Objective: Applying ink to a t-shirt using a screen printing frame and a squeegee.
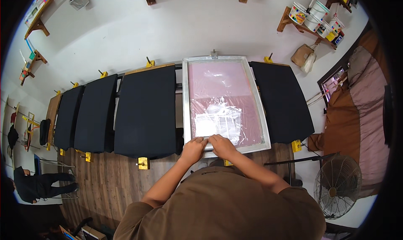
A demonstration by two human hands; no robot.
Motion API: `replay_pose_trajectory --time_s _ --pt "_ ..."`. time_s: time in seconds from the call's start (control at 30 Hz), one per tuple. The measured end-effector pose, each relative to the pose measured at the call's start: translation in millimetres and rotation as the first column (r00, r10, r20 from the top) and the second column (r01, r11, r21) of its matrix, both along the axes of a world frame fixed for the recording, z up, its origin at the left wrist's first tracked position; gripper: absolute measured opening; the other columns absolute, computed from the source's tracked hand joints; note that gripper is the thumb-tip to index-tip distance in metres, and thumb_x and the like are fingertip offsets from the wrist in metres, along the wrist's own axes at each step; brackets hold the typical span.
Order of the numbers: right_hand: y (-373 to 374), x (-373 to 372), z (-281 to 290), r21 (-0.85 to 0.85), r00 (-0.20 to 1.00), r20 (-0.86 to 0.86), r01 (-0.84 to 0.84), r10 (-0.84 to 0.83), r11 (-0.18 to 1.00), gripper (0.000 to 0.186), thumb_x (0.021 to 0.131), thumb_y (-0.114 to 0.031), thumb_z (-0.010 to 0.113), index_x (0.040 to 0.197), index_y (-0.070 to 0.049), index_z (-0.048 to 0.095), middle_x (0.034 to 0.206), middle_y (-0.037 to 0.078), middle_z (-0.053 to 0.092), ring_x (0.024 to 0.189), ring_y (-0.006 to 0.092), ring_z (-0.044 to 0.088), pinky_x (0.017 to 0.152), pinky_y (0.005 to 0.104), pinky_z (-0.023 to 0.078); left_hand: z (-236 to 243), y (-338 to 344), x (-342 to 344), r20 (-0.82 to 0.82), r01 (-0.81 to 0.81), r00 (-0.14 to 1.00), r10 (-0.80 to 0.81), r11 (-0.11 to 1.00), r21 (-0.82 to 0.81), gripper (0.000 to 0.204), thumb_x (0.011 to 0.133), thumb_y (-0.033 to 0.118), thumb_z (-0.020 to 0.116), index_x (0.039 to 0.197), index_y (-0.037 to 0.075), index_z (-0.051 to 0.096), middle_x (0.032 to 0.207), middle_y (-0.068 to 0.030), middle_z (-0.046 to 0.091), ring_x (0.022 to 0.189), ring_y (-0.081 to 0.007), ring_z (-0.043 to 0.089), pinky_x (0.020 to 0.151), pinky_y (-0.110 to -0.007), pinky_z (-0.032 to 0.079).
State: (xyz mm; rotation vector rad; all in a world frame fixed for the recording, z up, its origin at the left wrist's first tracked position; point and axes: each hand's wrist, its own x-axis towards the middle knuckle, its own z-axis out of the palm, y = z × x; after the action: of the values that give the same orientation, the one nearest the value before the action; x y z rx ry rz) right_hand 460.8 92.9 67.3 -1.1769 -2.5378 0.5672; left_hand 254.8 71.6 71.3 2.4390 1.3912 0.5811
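Observation:
A large silver-framed printing screen (187, 114) with pinkish mesh lies over one station of the long row, reaching from the wall side to my body. Shiny, wrinkled clear film (226, 126) covers the nearer part of its mesh. My left hand (194, 150) and my right hand (223, 147) meet at the screen's near edge, left of its middle. Both have curled fingers, thumbs close together. A small greyish piece shows between them; what it is, I cannot make out, as my fingers cover most of it.
Boards covered in black cloth (145, 110) flank the screen, with another black board (283, 101) at right. Yellow clamps (143, 163) stick out along their ends. A standing fan (338, 185) is at lower right. Another person (40, 184) stands far left. Buckets (312, 19) sit on a wall shelf.

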Motion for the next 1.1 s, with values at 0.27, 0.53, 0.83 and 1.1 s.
replay_pose_trajectory --time_s 0.27,0.53,0.83,1.1 --pt "8.7 0.5 27.7 -0.089 0.999 0.016 -0.048 0.050 0.995 0.027 0.078 -0.007 0.069 0.102 -0.001 0.060 0.098 0.018 0.065 0.095 0.0383 0.065 0.080 0.0478 0.055 28.5 6.2 -1.2 -0.015 0.026 0.999 -0.029 0.979 -0.202 0.028 0.078 0.006 0.064 0.105 0.007 0.071 0.087 -0.0164 0.071 0.083 -0.0371 0.071 0.073 -0.047 0.057" --pt "107.4 -6.9 62.6 -0.220 0.996 0.078 -0.025 0.043 0.975 0.022 0.073 -0.011 0.074 0.092 -0.003 0.066 0.085 0.021 0.070 0.085 0.0401 0.070 0.077 0.0476 0.056 47.5 108.6 -12.7 -0.053 0.039 0.997 -0.057 0.956 -0.290 0.018 0.075 0.011 0.068 0.092 0.010 0.072 0.087 -0.0192 0.072 0.087 -0.0404 0.070 0.080 -0.049 0.057" --pt "150.1 -12.4 42.6 -0.229 0.997 0.055 -0.049 0.063 0.972 0.024 0.074 -0.013 0.075 0.095 -0.003 0.066 0.087 0.021 0.071 0.085 0.0390 0.070 0.078 0.0454 0.056 33.1 152.6 -19.7 -0.066 0.040 0.996 -0.065 0.944 -0.326 0.018 0.074 0.011 0.069 0.091 0.009 0.074 0.090 -0.0186 0.073 0.088 -0.0387 0.071 0.081 -0.046 0.057" --pt "152.0 -14.4 38.5 -0.222 0.998 0.047 -0.031 0.043 0.975 0.024 0.074 -0.013 0.075 0.094 -0.003 0.067 0.087 0.021 0.071 0.085 0.0386 0.071 0.078 0.0449 0.056 27.1 154.7 -18.0 -0.061 0.025 0.997 -0.047 0.946 -0.323 0.018 0.073 0.011 0.068 0.090 0.009 0.074 0.089 -0.0188 0.073 0.087 -0.0395 0.071 0.081 -0.047 0.057"
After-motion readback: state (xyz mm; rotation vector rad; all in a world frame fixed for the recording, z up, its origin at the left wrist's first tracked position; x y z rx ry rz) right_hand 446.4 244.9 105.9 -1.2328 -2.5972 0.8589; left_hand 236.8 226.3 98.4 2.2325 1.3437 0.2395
